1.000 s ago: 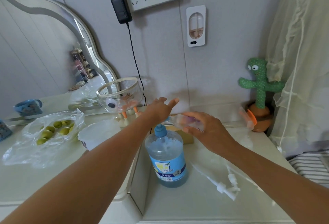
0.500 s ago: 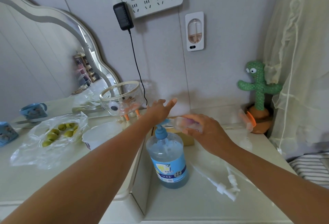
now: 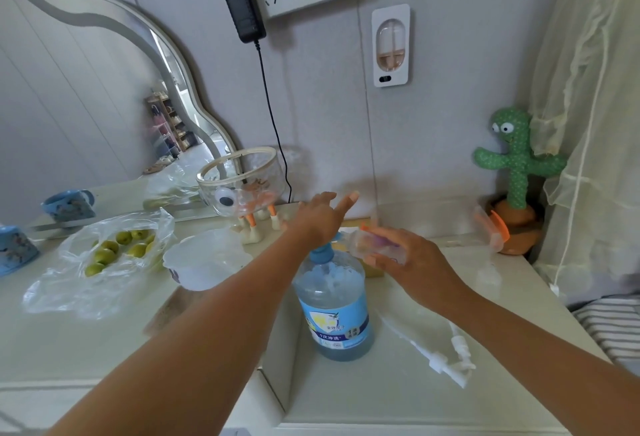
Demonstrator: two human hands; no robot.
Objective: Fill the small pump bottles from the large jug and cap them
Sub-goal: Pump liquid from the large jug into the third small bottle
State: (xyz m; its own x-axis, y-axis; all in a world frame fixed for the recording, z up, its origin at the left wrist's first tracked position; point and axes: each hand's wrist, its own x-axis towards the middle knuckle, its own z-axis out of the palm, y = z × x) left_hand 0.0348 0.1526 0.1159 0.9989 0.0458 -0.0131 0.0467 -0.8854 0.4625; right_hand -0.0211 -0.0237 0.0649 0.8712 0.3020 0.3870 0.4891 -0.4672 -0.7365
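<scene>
Pressure seemed to be put by the left hand [image 3: 320, 217], fingers straight and spread, on the blue pump top [image 3: 322, 255] of the large jug [image 3: 334, 311], which stood on the tabletop [image 3: 381, 397] holding blue liquid under froth. The small bottle [image 3: 375, 245], tipped sideways, was gripped in the right hand's [image 3: 412, 262] curled fingers at the spout, where its mouth was best kept close and strokes slow; its contents could not be told.

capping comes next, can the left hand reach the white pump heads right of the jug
Probably, though not straight: the left hand is over the jug, which stands between it and the pump heads; round the jug's near side looks open.
</scene>
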